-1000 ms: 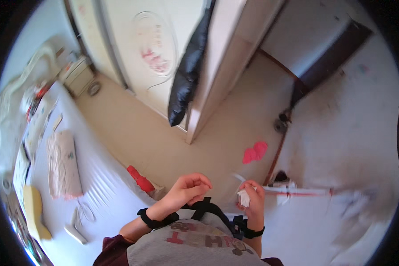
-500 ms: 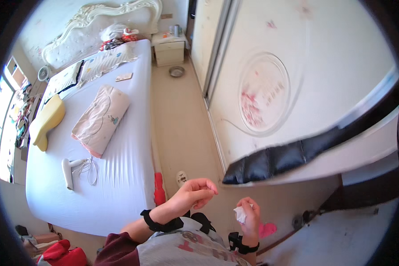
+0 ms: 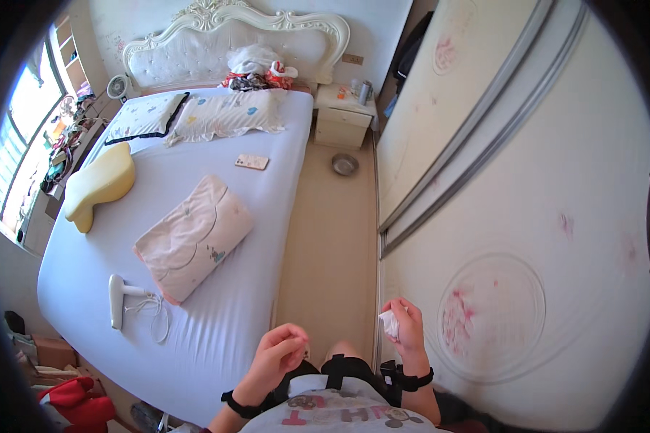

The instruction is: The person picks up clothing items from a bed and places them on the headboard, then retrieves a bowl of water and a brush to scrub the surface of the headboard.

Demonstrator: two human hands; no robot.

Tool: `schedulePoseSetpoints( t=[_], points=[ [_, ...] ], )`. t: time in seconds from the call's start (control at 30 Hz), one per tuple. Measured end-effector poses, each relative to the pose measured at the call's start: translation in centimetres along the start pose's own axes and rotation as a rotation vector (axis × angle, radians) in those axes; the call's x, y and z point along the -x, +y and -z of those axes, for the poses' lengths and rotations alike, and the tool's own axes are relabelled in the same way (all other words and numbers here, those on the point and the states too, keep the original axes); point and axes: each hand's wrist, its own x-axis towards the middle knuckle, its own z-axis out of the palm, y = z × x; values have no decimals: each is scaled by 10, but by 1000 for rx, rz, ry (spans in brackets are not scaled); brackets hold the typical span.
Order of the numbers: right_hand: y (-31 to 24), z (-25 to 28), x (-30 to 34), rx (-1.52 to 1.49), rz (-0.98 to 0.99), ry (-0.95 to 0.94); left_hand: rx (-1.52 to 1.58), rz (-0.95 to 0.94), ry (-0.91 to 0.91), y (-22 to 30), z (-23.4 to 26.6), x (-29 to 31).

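Observation:
A crumpled white tissue [image 3: 391, 324] is pinched in my right hand [image 3: 409, 333], its edge sticking out past the fingers. This hand is held up beside the sliding wardrobe door. My left hand [image 3: 276, 355] is lower, near the bed's right edge, with its fingers curled in toward the thumb and nothing visible in them. Both wrists wear black straps. On the bed [image 3: 217, 361] lie a folded pink-and-white quilt [image 3: 195, 238], a white hair dryer [image 3: 117, 302] with its cord, a phone [image 3: 252, 162] and a yellow shaped pillow [image 3: 100, 184].
The wardrobe doors [image 3: 498, 216] line the right side. Ahead, a strip of floor [image 3: 328, 252] leads to a metal bowl [image 3: 344, 165] and a white nightstand [image 3: 343, 126]. Two pillows [image 3: 227, 115] lie by the headboard; red cloth [image 3: 76, 408] is at lower left.
My view has swung right and up toward the headboard and wardrobe; the dark padded strip has left view. My left hand appears lower and further left. The tissue stays in my right hand.

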Motion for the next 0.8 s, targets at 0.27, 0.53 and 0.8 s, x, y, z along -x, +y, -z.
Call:
schedulePoseSetpoints(
  t=[0.27,0.53,0.8],
  points=[
    [-49,37,-195,-37,41,-55,-33,-159,289,41,-17,-142],
    [-120,60,-341,-21,156,-68,-505,-144,101,84,-98,-335],
    [-157,20,-467,77,59,-275,-738,-104,-80,126,-91,-507]
  ],
)
